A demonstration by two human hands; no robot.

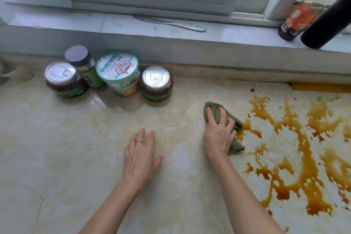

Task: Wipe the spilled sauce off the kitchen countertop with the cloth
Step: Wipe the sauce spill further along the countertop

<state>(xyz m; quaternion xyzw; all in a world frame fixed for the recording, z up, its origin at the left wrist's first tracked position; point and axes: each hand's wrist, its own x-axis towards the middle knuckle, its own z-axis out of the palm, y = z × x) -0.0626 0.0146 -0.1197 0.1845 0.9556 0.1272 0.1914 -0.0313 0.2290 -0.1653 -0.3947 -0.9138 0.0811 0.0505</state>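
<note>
Right of the countertop's (76, 148) middle, on my head feed, the right hand (218, 135) has its fingers curled over the bunched green cloth (211, 106), pressing it down at the left fringe of the sauce (303, 150). The brown spill sprawls from there to the right edge and down toward the front edge. The left hand (139, 157) lies flat just left of it, fingers straight and slightly spread, holding nothing; whether it touches the surface I cannot tell. My worry is that the cloth is small against so large a spill: once soaked it would smear sauce across the pale left half, and a stroke toward the front edge could push liquid over it. Along the back edge stand two metal-lidded jars (156, 83), a green shaker (83, 64) and a tub (119, 74) with a cartoon animal on its lid. Its lettering is too blurred for me to read, as is the orange label on the bottle (300, 19) on the sill (57, 21).
</note>
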